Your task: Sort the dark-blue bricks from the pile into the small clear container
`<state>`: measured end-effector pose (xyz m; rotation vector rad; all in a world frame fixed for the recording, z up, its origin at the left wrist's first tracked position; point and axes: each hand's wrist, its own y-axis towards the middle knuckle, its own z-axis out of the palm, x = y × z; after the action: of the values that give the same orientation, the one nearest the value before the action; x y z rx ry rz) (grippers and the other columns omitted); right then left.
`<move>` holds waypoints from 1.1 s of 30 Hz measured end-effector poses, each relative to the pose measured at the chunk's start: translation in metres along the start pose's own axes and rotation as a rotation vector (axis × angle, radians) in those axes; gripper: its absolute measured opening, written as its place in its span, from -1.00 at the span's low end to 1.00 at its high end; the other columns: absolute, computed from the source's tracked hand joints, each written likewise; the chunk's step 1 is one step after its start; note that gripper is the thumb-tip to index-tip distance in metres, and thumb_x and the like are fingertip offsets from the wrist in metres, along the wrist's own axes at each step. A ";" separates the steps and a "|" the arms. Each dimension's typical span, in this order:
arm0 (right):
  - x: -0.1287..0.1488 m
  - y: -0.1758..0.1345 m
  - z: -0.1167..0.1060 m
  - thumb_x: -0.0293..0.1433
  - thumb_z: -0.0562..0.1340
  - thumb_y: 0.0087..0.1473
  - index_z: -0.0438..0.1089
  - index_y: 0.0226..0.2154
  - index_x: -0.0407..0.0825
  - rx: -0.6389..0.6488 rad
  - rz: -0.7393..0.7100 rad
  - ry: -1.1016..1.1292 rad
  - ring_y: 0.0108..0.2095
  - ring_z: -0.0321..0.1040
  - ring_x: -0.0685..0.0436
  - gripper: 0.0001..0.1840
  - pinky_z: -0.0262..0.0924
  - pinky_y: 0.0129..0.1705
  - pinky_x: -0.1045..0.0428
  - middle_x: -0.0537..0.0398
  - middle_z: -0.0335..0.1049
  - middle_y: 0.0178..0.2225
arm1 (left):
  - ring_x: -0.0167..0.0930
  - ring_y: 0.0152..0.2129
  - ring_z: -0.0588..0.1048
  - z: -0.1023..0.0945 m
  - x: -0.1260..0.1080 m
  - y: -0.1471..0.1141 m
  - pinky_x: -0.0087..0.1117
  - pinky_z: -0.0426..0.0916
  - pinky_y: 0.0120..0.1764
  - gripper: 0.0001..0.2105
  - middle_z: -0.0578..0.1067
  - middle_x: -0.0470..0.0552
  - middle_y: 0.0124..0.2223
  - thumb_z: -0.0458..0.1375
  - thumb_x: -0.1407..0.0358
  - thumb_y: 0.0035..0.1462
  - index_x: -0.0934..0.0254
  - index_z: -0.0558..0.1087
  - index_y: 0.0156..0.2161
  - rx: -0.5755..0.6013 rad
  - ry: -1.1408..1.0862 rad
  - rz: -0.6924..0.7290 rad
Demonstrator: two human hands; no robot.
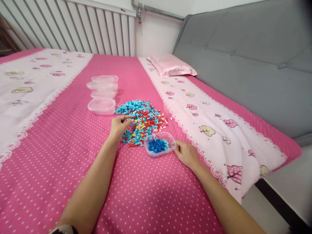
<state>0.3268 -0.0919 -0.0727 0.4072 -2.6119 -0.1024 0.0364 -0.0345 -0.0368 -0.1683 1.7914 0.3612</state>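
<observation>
A pile of small building bricks [146, 118], mostly light blue with red, yellow, white and dark blue ones, lies on the pink dotted bedspread [146, 188]. At the pile's left side is my left hand [120, 125], its thumb and index finger brought together over the bricks. Whatever sits between those fingertips is too small to make out. My right hand [186, 152] grips the right end of a clear plastic container [172, 143] at the pile's near edge. Inside that container are dark blue bricks [157, 145], with some light blue ones along the side.
Several clear plastic containers [101, 105] stand in a row behind my left hand. A pink pillow [172, 65] lies farther back, against a grey padded backrest [239, 58]. Beyond the bed's far edge is a white radiator [97, 31], with a pipe [161, 11] beside it.
</observation>
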 end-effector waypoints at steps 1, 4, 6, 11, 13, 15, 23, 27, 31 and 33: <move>0.000 0.000 0.000 -0.38 0.06 0.03 0.31 -0.51 -0.04 -0.002 0.001 -0.001 -0.55 0.17 0.00 -0.82 -0.14 -0.51 0.11 0.20 0.21 -0.62 | -0.61 -0.71 -0.05 0.000 -0.003 -0.001 -0.49 -0.15 -0.63 -0.71 0.01 -0.25 -0.67 0.24 0.24 -0.21 0.34 0.52 -0.30 0.003 -0.055 -0.012; 0.000 0.000 0.000 -0.38 0.05 0.03 0.32 -0.51 -0.03 0.000 0.002 -0.005 -0.55 0.17 0.00 -0.82 -0.14 -0.51 0.11 0.20 0.21 -0.62 | -0.64 -0.74 -0.03 -0.002 -0.010 -0.002 -0.53 -0.12 -0.67 -0.71 0.08 -0.26 -0.68 0.28 0.29 -0.24 0.32 0.49 -0.30 0.034 -0.267 -0.102; 0.000 0.000 -0.001 -0.38 0.05 0.04 0.31 -0.51 -0.03 0.004 0.006 -0.008 -0.55 0.17 0.00 -0.81 -0.14 -0.51 0.11 0.20 0.21 -0.62 | -0.65 -0.74 0.04 -0.003 -0.014 -0.002 -0.58 -0.04 -0.67 -0.73 0.13 -0.26 -0.67 0.30 0.35 -0.26 0.32 0.47 -0.33 0.063 -0.454 -0.166; 0.000 0.000 -0.001 -0.37 0.06 0.05 0.33 -0.48 -0.03 0.008 0.009 -0.007 -0.55 0.18 0.00 -0.81 -0.12 -0.51 0.11 0.20 0.23 -0.61 | -0.63 -0.63 0.28 -0.009 -0.020 0.002 -0.65 0.20 -0.58 -0.86 0.33 -0.14 -0.53 0.21 0.49 -0.15 0.33 0.39 -0.39 0.147 -0.869 -0.310; 0.000 0.000 -0.001 -0.37 0.05 0.05 0.33 -0.48 -0.03 0.005 0.004 -0.008 -0.55 0.18 0.00 -0.81 -0.12 -0.51 0.11 0.20 0.23 -0.61 | -0.60 -0.57 0.35 -0.011 -0.024 0.002 -0.65 0.26 -0.54 -0.90 0.38 -0.07 -0.47 0.13 0.52 -0.09 0.34 0.37 -0.39 0.146 -0.964 -0.390; 0.000 0.000 -0.001 -0.37 0.06 0.05 0.31 -0.51 -0.03 0.001 0.001 -0.017 -0.56 0.18 0.00 -0.81 -0.13 -0.51 0.11 0.20 0.22 -0.61 | -0.56 -0.50 0.40 -0.013 -0.028 0.001 -0.63 0.31 -0.50 -0.90 0.41 -0.02 -0.42 0.07 0.54 -0.08 0.35 0.35 -0.40 0.107 -1.027 -0.441; -0.001 0.000 0.000 -0.36 0.05 0.04 0.28 -0.54 -0.03 0.002 0.004 -0.012 -0.56 0.17 0.00 -0.80 -0.14 -0.52 0.11 0.20 0.21 -0.62 | -0.61 -0.69 0.27 -0.018 -0.023 0.003 -0.65 0.14 -0.69 -0.92 0.30 -0.12 -0.59 0.13 0.41 -0.13 0.36 0.36 -0.43 0.075 -0.841 -0.446; 0.000 0.000 -0.001 -0.37 0.06 0.05 0.32 -0.49 -0.02 0.006 0.004 -0.011 -0.54 0.18 -0.01 -0.82 -0.12 -0.50 0.11 0.20 0.22 -0.61 | -0.64 -0.81 -0.07 -0.013 -0.009 0.002 -0.57 -0.23 -0.74 -0.85 0.02 -0.27 -0.72 0.19 0.26 -0.13 0.32 0.37 -0.47 0.136 -0.366 -0.350; 0.000 0.000 -0.001 -0.37 0.05 0.05 0.33 -0.47 -0.02 0.011 0.007 -0.012 -0.55 0.18 0.00 -0.82 -0.11 -0.50 0.11 0.20 0.22 -0.60 | -0.57 -0.77 0.02 -0.006 0.001 0.001 -0.49 -0.12 -0.64 -0.84 0.07 -0.22 -0.75 0.20 0.25 -0.14 0.29 0.51 -0.42 0.177 0.325 -0.087; 0.000 -0.001 -0.001 -0.37 0.05 0.05 0.32 -0.49 -0.03 0.009 0.006 -0.015 -0.55 0.17 0.00 -0.82 -0.11 -0.50 0.11 0.20 0.21 -0.61 | -0.51 -0.73 0.13 -0.003 0.003 0.000 -0.46 -0.05 -0.59 -0.82 0.16 -0.16 -0.74 0.16 0.33 -0.14 0.23 0.55 -0.36 0.209 0.626 0.029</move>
<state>0.3276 -0.0924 -0.0718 0.4031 -2.6290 -0.0914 0.0326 -0.0354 -0.0385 -0.1133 2.4365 0.1418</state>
